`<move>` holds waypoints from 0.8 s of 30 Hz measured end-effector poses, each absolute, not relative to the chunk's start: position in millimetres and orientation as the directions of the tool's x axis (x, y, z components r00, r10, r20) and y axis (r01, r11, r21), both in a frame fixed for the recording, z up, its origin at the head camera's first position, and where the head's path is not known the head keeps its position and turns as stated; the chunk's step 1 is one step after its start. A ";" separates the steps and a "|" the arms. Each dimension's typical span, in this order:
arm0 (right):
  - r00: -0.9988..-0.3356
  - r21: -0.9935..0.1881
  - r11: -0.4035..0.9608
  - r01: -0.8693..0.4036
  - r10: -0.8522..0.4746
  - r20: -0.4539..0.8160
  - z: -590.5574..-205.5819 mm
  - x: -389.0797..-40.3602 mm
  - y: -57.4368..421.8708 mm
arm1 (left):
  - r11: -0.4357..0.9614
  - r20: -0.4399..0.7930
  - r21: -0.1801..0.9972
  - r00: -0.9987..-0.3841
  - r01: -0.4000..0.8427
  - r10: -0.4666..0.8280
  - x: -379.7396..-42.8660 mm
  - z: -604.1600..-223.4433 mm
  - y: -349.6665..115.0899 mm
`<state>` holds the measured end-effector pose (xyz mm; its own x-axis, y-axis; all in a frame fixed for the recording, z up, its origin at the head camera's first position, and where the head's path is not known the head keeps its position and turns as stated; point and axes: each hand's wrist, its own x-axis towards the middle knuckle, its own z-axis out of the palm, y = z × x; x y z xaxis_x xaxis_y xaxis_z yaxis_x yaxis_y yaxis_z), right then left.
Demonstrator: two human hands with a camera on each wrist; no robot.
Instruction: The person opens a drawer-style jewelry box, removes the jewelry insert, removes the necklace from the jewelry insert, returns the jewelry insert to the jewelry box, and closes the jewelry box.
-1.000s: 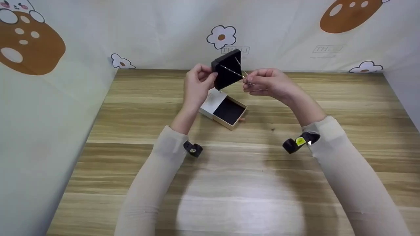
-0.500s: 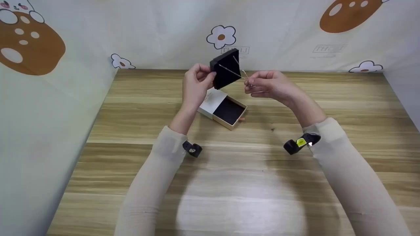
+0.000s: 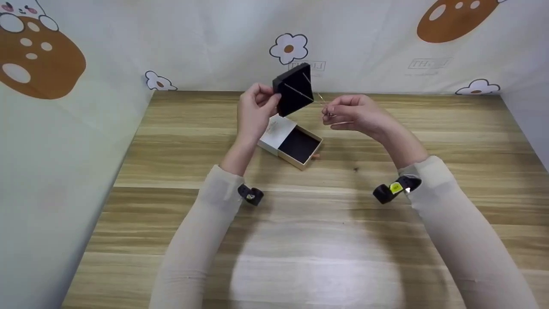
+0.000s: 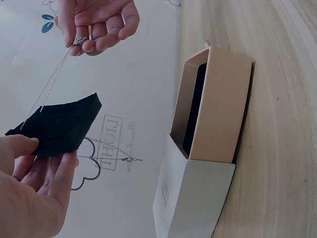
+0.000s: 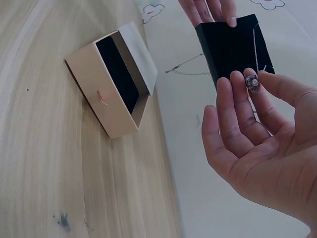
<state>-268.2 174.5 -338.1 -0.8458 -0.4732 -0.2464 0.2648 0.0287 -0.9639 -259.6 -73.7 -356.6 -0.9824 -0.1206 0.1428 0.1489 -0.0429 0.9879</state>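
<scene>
My left hand (image 3: 254, 111) pinches one edge of a black jewellery pad (image 3: 296, 92), holding it tilted above the table. A fine silver necklace (image 4: 52, 79) runs from the pad's front to my right hand (image 3: 358, 112). Between that hand's thumb and fingertips is the pendant (image 5: 253, 83), which has a pale bead at its middle. The rest of the chain, with its clasp (image 4: 130, 159), hangs behind the pad in the left wrist view. Below the hands, a drawer-style gift box (image 3: 300, 146) lies partly slid out of its white sleeve (image 3: 279, 129), with black lining inside.
The wooden table (image 3: 317, 240) reaches back to a patterned cloth wall (image 3: 214, 51). A small pink ribbon tab (image 5: 101, 97) sticks out from the drawer's front. Each sleeve cuff carries a black wrist camera, such as the right wrist camera (image 3: 388, 192).
My right hand has drawn slightly right and down with the pendant. The left hand and pad have shifted a little left. The box stays in place.
</scene>
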 end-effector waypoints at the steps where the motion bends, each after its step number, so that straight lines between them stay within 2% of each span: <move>1: -0.848 -0.964 0.032 0.265 -0.468 -0.249 -338.3 -267.9 174.5 | -0.042 0.144 0.988 -0.982 0.150 -0.121 -259.7 -356.6 -73.8; 24: -0.831 -0.960 0.075 0.270 -0.486 -0.272 -344.5 -266.2 183.0 | -0.036 0.143 0.988 -0.981 0.149 -0.130 -260.5 -355.9 -76.9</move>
<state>-266.2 183.0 -344.5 -0.8306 -0.4861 -0.2717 0.2701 0.0751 -0.9599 -260.5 -76.9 -355.9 -0.9811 -0.1305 0.1430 0.1488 -0.0356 0.9882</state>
